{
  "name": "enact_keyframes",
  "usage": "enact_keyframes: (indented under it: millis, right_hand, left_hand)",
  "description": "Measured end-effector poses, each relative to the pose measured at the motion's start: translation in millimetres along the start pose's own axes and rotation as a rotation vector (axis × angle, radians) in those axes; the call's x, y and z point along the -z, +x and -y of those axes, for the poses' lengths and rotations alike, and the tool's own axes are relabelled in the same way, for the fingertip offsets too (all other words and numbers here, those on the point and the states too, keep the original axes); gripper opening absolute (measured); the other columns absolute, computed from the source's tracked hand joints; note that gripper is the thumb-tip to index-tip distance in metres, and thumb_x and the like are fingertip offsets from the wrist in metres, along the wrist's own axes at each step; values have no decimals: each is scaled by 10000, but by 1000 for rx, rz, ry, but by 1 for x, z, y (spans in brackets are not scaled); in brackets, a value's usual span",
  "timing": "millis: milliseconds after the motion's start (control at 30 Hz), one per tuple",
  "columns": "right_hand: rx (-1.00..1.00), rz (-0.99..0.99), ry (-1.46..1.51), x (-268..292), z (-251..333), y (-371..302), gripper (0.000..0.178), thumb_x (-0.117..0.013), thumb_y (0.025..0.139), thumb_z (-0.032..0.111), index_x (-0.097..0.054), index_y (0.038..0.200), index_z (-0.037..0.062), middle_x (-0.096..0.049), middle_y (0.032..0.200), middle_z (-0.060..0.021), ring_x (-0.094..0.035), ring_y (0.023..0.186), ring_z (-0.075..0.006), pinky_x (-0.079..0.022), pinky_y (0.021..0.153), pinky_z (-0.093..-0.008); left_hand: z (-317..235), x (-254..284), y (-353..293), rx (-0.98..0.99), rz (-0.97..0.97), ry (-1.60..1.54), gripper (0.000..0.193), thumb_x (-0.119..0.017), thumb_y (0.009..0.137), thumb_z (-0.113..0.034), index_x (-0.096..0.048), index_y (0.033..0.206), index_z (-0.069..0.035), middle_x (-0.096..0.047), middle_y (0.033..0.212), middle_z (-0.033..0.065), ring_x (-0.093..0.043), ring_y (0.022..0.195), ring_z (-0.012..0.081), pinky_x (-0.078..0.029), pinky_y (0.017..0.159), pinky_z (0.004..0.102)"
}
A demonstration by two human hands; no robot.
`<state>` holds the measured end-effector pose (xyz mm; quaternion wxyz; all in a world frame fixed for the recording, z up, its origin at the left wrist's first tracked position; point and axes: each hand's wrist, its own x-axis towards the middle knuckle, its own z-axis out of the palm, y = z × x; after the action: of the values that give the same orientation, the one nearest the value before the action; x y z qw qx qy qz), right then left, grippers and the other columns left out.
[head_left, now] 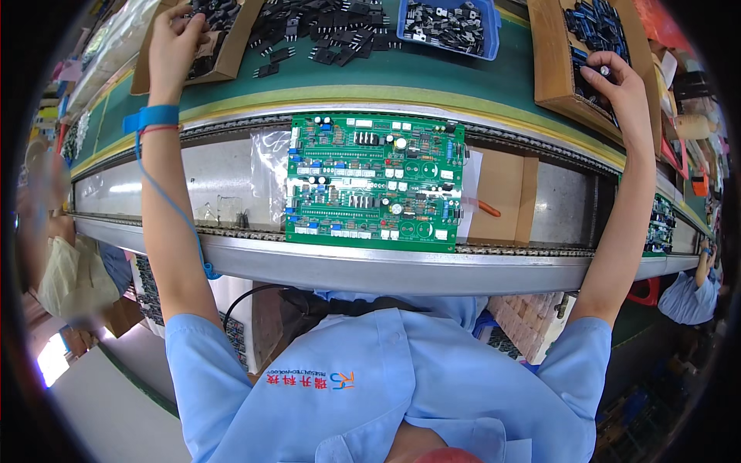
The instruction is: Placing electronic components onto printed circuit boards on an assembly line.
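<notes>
My left hand [176, 38], with a blue wrist strap [151, 118] below it, reaches into a cardboard box [238, 48] of dark parts at the far left. Its fingers are bent together, and whatever they grip is hidden. At the far right my right hand [620, 83] is over another cardboard box [549, 73] holding dark blue cylindrical capacitors [598, 27]. Between its thumb and fingers shows the round silvery end of a capacitor [605, 70]. Between my arms a green circuit board [370, 185], populated with many small components, rests across the conveyor rails.
Black three-legged components [340, 31] lie in a heap on the green bench, beside a blue tray [449, 54] of similar parts. Under the rails are a clear plastic bag [268, 162], a cardboard piece [505, 197] and an orange-handled tool [488, 208]. Other people sit along both sides.
</notes>
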<state>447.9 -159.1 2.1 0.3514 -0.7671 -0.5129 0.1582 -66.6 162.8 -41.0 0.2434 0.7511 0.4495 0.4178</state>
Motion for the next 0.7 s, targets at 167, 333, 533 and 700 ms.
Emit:
enact_keyframes:
  millis: [167,333,533,700]
  right_hand:
    - [44,-30,-7,-4,3,-3,70,-693,861,172,-670,899,118,-597,696,56,-488,596,-45,-352,559,-220]
    - [-9,42,-34,6,-15,6,145,-690,898,215,-662,1003,119,-556,818,102,-415,683,0,-280,578,-195]
    - [-11,-63,-223,-7,21,-1,246,-741,765,3,-637,987,-13,-554,753,3,-531,696,-81,-425,632,-216]
    - [60,-120,-228,-13,22,-3,128,-721,774,30,-602,816,6,-518,714,26,-485,687,-73,-397,635,-237]
  left_hand:
    - [-163,-27,-59,151,62,-527,181,-617,901,-153,-674,985,-3,-664,836,76,-599,616,197,-449,577,326]
    - [-196,-45,-135,103,675,-486,416,-457,1036,-309,-396,1323,-15,-662,1116,260,-725,702,225,-554,542,260]
    - [-209,-69,-170,-17,752,-246,272,-711,809,24,-661,1071,-26,-635,808,7,-544,667,62,-457,640,219]
    - [-207,-78,-177,-137,768,-43,255,-720,771,22,-665,1012,-40,-651,831,49,-572,669,142,-448,592,258]
